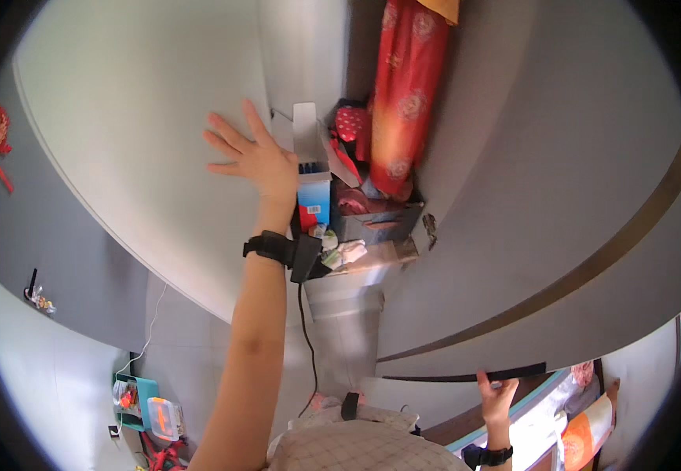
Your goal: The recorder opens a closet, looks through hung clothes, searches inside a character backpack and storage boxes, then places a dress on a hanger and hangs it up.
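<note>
My left hand (258, 159), a black strap device on its wrist, is spread with fingers apart against or just before a pale cabinet door (140, 135). Lower right, my right hand (498, 391) touches a long black handle strip (517, 372) on the edge of another door panel (493, 282); how firmly it grips is unclear. Between the doors the wardrobe stands open. Inside, a red patterned cloth (405, 106) hangs over a box of clothes (375, 226). Beside that box is a blue and red carton (314, 200) with its flap raised, dark blue items in its top.
A teal bin (148, 391) and a clear lidded container (166, 419) are at the lower left. A black cable (311, 347) runs down over the tiled floor (340, 335). A bed with an orange and white cloth (581, 441) lies at the lower right.
</note>
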Demonstrator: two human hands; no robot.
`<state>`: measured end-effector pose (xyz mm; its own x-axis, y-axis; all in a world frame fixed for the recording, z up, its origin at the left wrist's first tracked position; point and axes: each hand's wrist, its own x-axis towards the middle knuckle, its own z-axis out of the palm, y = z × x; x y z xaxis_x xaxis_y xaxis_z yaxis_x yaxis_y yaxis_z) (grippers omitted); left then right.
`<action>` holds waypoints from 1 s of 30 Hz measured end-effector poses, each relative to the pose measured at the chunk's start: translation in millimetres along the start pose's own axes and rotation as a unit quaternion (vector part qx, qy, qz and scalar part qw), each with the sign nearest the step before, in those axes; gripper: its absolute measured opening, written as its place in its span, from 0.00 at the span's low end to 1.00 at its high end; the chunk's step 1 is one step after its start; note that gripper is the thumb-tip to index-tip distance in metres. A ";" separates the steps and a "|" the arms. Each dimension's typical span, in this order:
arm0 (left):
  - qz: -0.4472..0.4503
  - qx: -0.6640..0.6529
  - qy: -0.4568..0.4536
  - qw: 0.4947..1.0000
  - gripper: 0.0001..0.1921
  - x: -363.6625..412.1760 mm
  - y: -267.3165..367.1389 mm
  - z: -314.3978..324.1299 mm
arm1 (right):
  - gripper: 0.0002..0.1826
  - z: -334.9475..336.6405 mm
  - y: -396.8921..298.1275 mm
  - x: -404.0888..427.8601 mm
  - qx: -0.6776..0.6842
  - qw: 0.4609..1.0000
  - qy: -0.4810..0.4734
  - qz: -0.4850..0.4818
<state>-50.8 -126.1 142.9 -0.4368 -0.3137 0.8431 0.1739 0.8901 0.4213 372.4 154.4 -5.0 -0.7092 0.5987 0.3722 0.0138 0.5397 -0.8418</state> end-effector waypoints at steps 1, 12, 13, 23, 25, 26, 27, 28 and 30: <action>0.003 0.006 0.013 1.000 0.54 -2.3 0.1 -2.9 | 0.08 -9.7 10.1 1.4 -0.015 0.999 0.046 0.016; 0.047 -0.064 0.007 0.997 0.48 -44.7 -0.2 -104.5 | 0.06 -47.7 60.5 27.8 -0.067 0.994 0.030 0.087; 0.092 -0.106 0.009 0.990 0.48 -50.3 -5.9 -117.2 | 0.07 -47.6 66.0 27.7 -0.049 0.994 0.052 0.079; 0.001 -0.069 0.042 0.997 0.44 -114.1 -76.2 -251.7 | 0.10 -48.1 83.7 40.8 -0.004 0.992 0.077 0.099; -0.008 -0.093 0.074 0.993 0.41 -121.7 -87.5 -269.4 | 0.11 -52.3 96.5 40.0 -0.007 0.989 0.060 0.137; -0.019 -0.128 0.103 0.986 0.38 -125.1 -93.2 -276.4 | 0.15 -56.6 142.0 29.2 0.061 0.982 0.110 0.138; -0.016 -0.121 0.116 0.986 0.38 -129.3 -98.8 -283.9 | 0.20 -56.3 175.2 21.3 0.099 0.978 0.122 0.137; -0.034 -0.104 0.111 0.988 0.35 -133.1 -105.5 -294.8 | 0.20 -48.4 173.3 20.7 0.012 0.987 0.087 0.134; -0.055 -0.070 0.119 0.989 0.25 -139.1 -116.3 -310.7 | 0.20 -27.8 138.5 16.4 -0.027 0.973 0.047 0.226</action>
<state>264.0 -288.7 80.4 -0.2435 -0.4897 0.8372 0.2637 0.7972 0.5431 382.3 255.4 -104.6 -0.5542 0.8323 0.0047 0.3488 0.2374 -0.9066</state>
